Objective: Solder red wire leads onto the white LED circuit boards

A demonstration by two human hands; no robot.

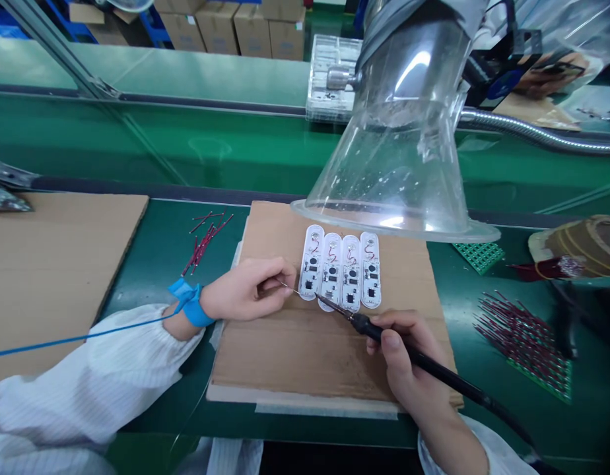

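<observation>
Over cardboard (295,356), left hand (250,288) pinches thin wire (290,287); right hand (414,386) grips soldering iron (446,377).

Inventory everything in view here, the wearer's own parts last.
workbench: one, green, beneath the sheets
cardboard sheets: two, brown, centre and left
circuit boards: four, white, on the central sheet
soldering iron: one, black, in the right hand
thin wire: one, silvery, in the left hand
loose wires: several, dark red, left of the central sheet
gridded boards: two, green, right; the nearer under dark red wires
cylinder: one, brown, far right
hood: one, clear, above the central sheet
hose: one, silver, upper right
plastic case: one, clear, beside the hood
boxes: several, brown, background
another person's hand: one, bare, upper right
wrist strap: one, blue, left wrist
sleeves: two, white, both arms
hands: two, bare, beside the circuit boards
</observation>
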